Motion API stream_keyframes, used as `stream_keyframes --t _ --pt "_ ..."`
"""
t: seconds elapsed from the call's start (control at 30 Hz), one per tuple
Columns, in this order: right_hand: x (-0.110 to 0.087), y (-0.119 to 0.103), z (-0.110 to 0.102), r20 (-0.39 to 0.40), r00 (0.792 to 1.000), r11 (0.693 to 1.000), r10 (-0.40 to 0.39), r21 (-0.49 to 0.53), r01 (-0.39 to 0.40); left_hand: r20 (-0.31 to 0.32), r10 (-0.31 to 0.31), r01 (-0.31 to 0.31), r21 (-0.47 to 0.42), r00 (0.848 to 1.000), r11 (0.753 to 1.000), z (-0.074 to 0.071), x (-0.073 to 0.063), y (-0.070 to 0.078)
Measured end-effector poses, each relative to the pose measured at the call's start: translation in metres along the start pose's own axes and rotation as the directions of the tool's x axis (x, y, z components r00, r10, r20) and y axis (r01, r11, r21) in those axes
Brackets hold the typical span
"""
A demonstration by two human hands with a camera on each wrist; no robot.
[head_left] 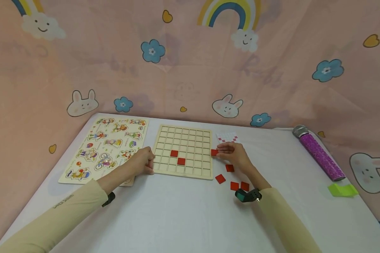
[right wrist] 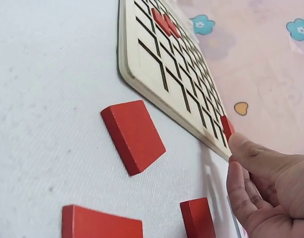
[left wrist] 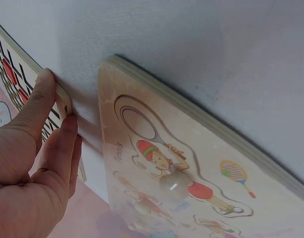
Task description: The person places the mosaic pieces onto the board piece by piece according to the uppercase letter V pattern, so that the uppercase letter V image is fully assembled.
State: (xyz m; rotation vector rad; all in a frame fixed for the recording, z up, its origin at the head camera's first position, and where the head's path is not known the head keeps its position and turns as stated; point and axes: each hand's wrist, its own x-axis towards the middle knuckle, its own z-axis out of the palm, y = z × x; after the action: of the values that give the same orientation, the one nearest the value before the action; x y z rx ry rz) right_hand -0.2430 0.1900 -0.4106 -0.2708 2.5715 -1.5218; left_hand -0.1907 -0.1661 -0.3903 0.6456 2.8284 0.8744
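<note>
A wooden grid board (head_left: 196, 144) lies mid-table, with two red tiles (head_left: 174, 153) set in its squares. At its near left corner, my left hand (head_left: 141, 161) pinches the board's edge; in the left wrist view the thumb (left wrist: 42, 91) lies on top of the edge with the fingers against the side. My right hand (head_left: 235, 154) pinches a red square tile (head_left: 214, 152) between thumb and fingers, over the board's right edge. The right wrist view shows this tile (right wrist: 227, 127) partly hidden by the thumb. Several loose red tiles (right wrist: 134, 136) lie near the board's right side.
A small white pattern card (head_left: 227, 137) lies beyond my right hand. Left of the grid board is a picture puzzle board (head_left: 111, 147), under my left forearm. A purple glitter microphone (head_left: 321, 154) and a bright green paper piece (head_left: 342, 190) lie at the far right.
</note>
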Motion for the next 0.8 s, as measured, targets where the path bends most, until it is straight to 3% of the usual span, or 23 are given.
stream_keyframes --t 0.57,0.8 --pt "0.010 -0.009 0.019 -0.032 0.998 0.997 0.051 0.063 -0.048 0.002 -0.002 0.002 0.003 1.000 1.000 0.001 0.000 -0.001" --pt "0.014 -0.014 0.029 -0.032 0.999 0.995 0.021 0.097 -0.018 -0.001 -0.002 0.002 -0.010 1.000 1.000 0.001 0.000 -0.001"
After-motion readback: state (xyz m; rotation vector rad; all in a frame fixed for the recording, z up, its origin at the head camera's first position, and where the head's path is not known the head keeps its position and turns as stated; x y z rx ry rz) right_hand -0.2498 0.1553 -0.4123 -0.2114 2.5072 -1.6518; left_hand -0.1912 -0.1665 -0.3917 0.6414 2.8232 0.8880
